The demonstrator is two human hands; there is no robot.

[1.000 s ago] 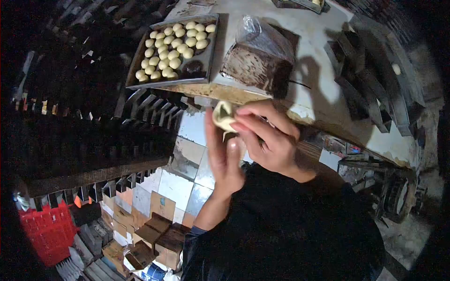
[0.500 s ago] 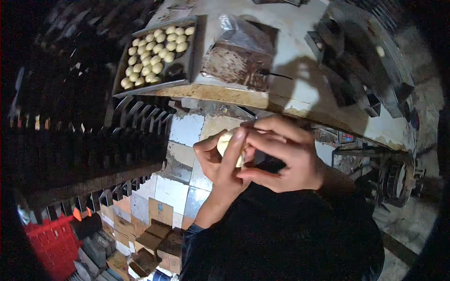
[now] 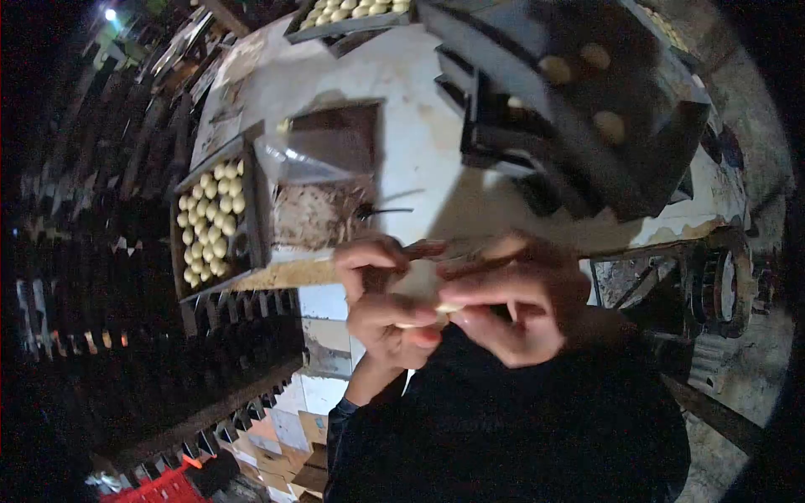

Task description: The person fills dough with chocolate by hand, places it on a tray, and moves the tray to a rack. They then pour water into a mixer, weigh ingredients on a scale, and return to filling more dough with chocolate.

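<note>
A pale piece of dough (image 3: 417,283) is held between my two hands, close to my body at the front edge of the table. The fingers of my left hand (image 3: 377,306) curl around it. My right hand (image 3: 524,302) pinches the dough's near edge between thumb and fingers, slightly smeared by motion. The fingers cover part of the dough. Just beyond my hands lies a dark brown slab (image 3: 344,134), partly under a clear plastic sheet (image 3: 293,159). A thin dark-handled tool (image 3: 390,210) rests on its near right side.
To the left, a dark tray (image 3: 256,201) bears several round dough balls (image 3: 210,220). Dark metal trays (image 3: 545,92) are stacked on the right, with a few dough balls on top. Another tray of dough balls (image 3: 352,10) stands at the far edge. Red crates (image 3: 159,488) are at lower left.
The view has tilted up and turned right, showing more of the table and trays. Both hands stay together on the dough; my right fingers have closed into a pinch at its edge.
</note>
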